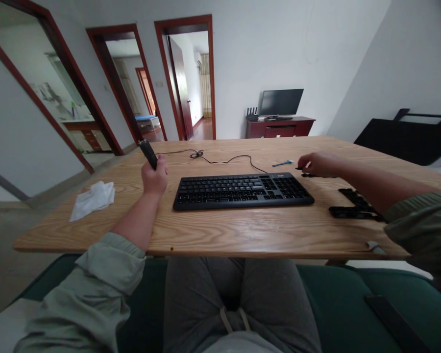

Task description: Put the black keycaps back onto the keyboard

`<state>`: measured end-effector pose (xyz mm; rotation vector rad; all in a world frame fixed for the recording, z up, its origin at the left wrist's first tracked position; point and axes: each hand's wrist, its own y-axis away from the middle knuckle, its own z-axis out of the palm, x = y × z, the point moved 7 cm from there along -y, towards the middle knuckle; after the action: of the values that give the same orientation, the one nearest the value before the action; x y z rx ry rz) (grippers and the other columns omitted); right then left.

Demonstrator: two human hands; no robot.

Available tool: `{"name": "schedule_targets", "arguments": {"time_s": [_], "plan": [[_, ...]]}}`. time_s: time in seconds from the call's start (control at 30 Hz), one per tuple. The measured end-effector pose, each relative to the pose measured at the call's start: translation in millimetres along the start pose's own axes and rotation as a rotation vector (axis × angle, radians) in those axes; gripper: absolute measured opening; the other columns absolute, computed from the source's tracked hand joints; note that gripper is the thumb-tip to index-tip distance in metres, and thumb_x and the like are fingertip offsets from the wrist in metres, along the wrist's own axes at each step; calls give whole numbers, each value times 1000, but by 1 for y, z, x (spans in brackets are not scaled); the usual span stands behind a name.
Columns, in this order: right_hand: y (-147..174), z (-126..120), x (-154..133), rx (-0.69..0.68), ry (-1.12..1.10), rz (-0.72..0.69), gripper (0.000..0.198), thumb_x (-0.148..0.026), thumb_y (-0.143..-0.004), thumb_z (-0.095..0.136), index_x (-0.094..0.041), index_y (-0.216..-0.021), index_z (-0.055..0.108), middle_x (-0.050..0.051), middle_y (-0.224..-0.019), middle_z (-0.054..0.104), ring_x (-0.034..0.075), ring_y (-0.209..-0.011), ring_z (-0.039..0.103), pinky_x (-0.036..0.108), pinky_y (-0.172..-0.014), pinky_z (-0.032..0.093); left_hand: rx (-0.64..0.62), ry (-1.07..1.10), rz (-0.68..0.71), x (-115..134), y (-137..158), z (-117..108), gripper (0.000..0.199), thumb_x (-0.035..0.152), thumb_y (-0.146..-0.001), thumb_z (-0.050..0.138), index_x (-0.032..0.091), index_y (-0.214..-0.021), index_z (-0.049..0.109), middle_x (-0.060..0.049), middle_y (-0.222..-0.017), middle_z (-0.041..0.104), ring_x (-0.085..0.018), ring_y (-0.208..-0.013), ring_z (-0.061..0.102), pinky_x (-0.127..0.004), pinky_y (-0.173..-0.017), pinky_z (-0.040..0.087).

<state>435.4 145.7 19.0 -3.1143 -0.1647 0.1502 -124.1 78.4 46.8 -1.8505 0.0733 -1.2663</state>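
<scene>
A wide black keyboard [242, 191] lies on the wooden table in front of me. To its left, my left hand [155, 176] is closed around a dark oblong object [148, 153] that sticks up and leans left; its kind is unclear. My right hand [312, 163] is past the keyboard's far right corner, fingers pinched low over the table at a small black piece [299, 168], which looks like a keycap. Dark pieces [318, 175] lie just below this hand. Nearer to me, under my right forearm, several black keycaps [353, 211] are laid out in rows, partly hidden.
A thin blue tool [282, 163] with a pale end lies behind the keyboard. The keyboard's black cable [224, 161] runs to the back left with a knotted coil. A crumpled white tissue [93, 198] is at the left. The table's front edge [242, 254] is above my lap.
</scene>
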Motion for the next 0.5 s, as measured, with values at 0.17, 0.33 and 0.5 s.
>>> {"name": "schedule_targets", "arguments": {"time_s": [0.17, 0.33, 0.5], "plan": [[-18, 12, -6, -35, 107, -70, 25, -18, -75, 63, -19, -97, 72, 11, -100, 74, 25, -85, 67, 33, -72, 47, -32, -38, -9, 2, 3, 1, 45, 48, -90, 50, 20, -54, 46, -1, -50, 49, -11, -48, 47, -24, -51, 37], [-15, 14, -18, -89, 251, -98, 21, -18, -69, 65, -19, -89, 71, 10, -94, 73, 26, -85, 66, 34, -71, 44, -82, -92, -8, 2, 5, 3, 42, 46, -88, 53, 19, -55, 50, -1, -51, 51, -12, -50, 48, -24, -51, 37], [-16, 18, -25, -107, 260, -145, 20, -19, -69, 64, -20, -88, 73, 9, -95, 74, 23, -86, 66, 32, -74, 45, -90, -129, 1, 0, 4, 4, 45, 47, -88, 54, 19, -54, 50, -1, -50, 50, -12, -49, 47, -24, -50, 36]]}}
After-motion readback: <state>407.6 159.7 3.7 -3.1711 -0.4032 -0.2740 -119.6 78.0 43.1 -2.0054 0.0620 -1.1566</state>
